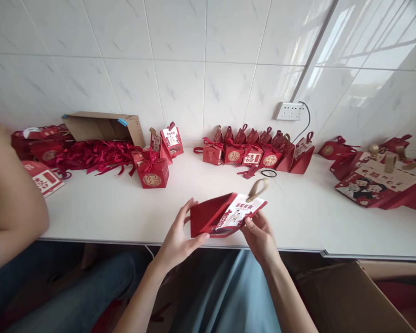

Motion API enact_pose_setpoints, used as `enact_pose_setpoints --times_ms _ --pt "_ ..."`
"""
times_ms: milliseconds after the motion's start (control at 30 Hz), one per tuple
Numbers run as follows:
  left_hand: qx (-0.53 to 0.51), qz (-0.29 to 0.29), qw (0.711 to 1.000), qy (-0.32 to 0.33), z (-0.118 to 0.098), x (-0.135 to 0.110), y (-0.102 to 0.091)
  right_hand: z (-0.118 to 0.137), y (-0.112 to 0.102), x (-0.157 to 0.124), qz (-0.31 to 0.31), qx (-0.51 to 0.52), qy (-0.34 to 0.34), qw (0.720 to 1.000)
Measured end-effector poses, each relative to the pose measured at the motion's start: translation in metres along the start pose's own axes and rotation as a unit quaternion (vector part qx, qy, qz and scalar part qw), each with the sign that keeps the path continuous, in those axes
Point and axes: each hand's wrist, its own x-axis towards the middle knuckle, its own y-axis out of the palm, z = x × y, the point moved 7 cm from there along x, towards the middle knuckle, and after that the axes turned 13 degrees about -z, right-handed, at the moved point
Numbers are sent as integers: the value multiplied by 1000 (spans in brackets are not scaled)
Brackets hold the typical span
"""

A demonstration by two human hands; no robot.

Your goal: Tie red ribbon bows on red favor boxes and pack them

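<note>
Over the table's front edge I hold a red paper gift box (208, 215) with slanted sides, a white printed panel and a beige ribbon loop at its top. My left hand (182, 238) grips its left end, thumb along the lower edge. At the other side my right hand (260, 233) pinches the printed panel's edge, thumb in front and fingers behind. Beyond the box lie a black elastic ring (268, 173) and a small dark red ribbon bow (247, 172). A cube-shaped red box with a bow (154, 173) stands to the left.
Finished-looking red boxes (234, 155) line the tiled wall. Red ribbons (97, 157) spill from a cardboard box (106, 122). More red boxes (367, 182) sit at right, beneath a power socket (289, 111). A co-worker's arm (17, 194) reaches in at left. Below right is a large carton (353, 296).
</note>
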Motion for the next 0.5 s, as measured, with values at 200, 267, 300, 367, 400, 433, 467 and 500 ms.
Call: enact_pose_setpoints --times_ms 200,267,300,367,400,433,467,500 --pt "-34 -105 972 207 -54 -21 18 -12 -4 -4 -25 64 23 997" --pt "-32 -135 946 293 -70 -34 22 -9 2 -7 -12 38 14 999" --pt "-35 -138 938 316 -74 -38 23 -7 3 -9 -9 21 9 1000" --pt "-60 -166 938 297 -74 -37 18 0 2 -11 -13 -7 3 1000" --pt "-84 -185 946 253 -69 -31 13 5 -1 -12 -16 -22 4 1000" --pt "-116 -194 957 182 -60 -24 9 10 -4 -13 -22 -47 5 999" --pt "-153 -186 966 91 -48 -15 8 18 -7 -13 -29 -91 3 995" --pt "-191 -157 969 -12 -33 -8 11 26 -10 -12 -38 -149 -5 988"
